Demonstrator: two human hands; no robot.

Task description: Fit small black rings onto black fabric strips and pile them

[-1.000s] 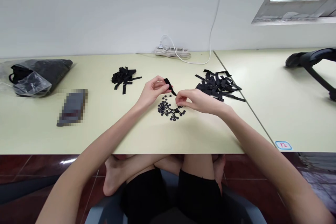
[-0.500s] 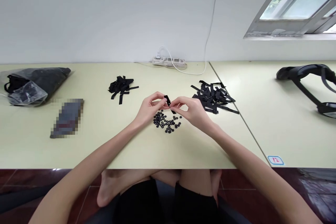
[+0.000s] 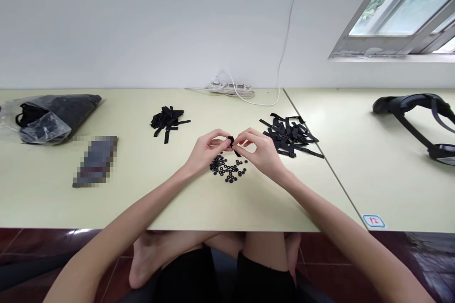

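Observation:
My left hand [image 3: 207, 150] and my right hand [image 3: 256, 149] meet above the middle of the pale green table [image 3: 149, 184]. Both pinch a short black strap piece [image 3: 232, 144] between their fingertips. Just under the hands lies a small heap of several black rings [image 3: 228, 168]. Whether a ring sits in my right fingers I cannot tell. A pile of loose black straps [image 3: 289, 134] lies right of my right hand. A smaller pile of straps [image 3: 167, 119] lies to the far left of my left hand.
A clear plastic bag of black items [image 3: 50, 113] rests at the far left, with a blurred dark flat object [image 3: 95, 161] in front of it. A white power strip [image 3: 231, 88] lies by the wall. A black headset-like frame [image 3: 419, 113] sits on the adjoining right table.
My right hand rose from the rings to the strap held by my left hand; both hands now pinch it together. The view shifted slightly upward.

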